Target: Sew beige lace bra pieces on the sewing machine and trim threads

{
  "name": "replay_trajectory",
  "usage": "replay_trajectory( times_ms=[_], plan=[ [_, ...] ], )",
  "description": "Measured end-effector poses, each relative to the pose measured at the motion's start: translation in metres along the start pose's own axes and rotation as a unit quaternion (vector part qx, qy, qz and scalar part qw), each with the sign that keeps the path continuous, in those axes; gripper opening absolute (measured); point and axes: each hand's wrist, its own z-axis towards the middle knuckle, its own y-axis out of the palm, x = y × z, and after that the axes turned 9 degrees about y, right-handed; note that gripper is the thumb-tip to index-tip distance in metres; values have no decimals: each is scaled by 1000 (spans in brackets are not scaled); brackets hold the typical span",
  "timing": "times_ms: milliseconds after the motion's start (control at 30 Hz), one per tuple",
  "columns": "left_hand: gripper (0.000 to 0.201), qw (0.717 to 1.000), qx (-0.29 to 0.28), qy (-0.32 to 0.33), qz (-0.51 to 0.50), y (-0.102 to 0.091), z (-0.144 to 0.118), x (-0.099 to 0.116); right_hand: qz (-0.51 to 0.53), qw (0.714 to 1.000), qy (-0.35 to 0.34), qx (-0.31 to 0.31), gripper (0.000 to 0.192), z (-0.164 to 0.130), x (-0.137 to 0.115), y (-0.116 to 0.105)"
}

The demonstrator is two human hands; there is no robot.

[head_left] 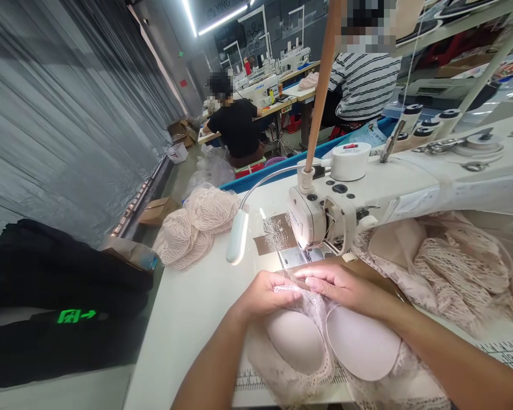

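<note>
Bra [325, 341] lay pinched by left hand [267, 295] and right hand [342, 285]; sewing machine [320, 219] at twelve o'clock, bare table [196, 307] at nine.

White table [196, 307] w/ sewing machine [320, 219], lace bra [325, 341], lace pile [196, 225].

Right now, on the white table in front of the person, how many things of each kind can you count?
Sewing machine: 1
Gooseneck lamp: 1
Lace bra with two padded cups, held by left hand and right hand: 1
Heaps of pink lace pieces, one at far left, one at right: 2
Total: 5
</note>
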Motion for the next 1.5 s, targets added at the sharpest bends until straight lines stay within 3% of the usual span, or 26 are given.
replay_trajectory(
  times_ms=[100,433,700,867,1000,1067,1133,1233,1267,1400,1500],
  plan=[
    [36,1000,6,-12,-4,1,0,-2,9,999,4,-50,28,0,-1,-1],
    [38,998,38,-40,-6,0,3,-1,19,998,38,-35,19,0,-1,4],
    [33,999,4,-33,21,1,2,-1,33,998,45,-29,15,-1,-3,10],
    [34,999,10,-37,35,2,2,-1,16,998,52,-5,21,-1,-3,12],
    [36,1000,11,-25,14,5,3,-2,91,994,65,16,20,1,1,18],
    [37,1000,-13,-17,18,2,2,-1,127,988,84,-15,27,3,3,22],
    [37,996,-62,-28,51,-7,-1,3,96,990,97,-31,21,5,5,22],
    [36,983,-126,-79,107,-30,-10,10,7,994,104,13,20,5,6,17],
    [34,981,-125,-91,120,-37,-13,12,3,994,111,12,23,4,6,15],
    [27,988,-43,-53,137,-51,-21,21,54,984,104,-132,31,1,5,15],
    [26,993,-16,-18,118,-44,-21,25,92,990,75,-72,35,2,3,21]
  ],
)
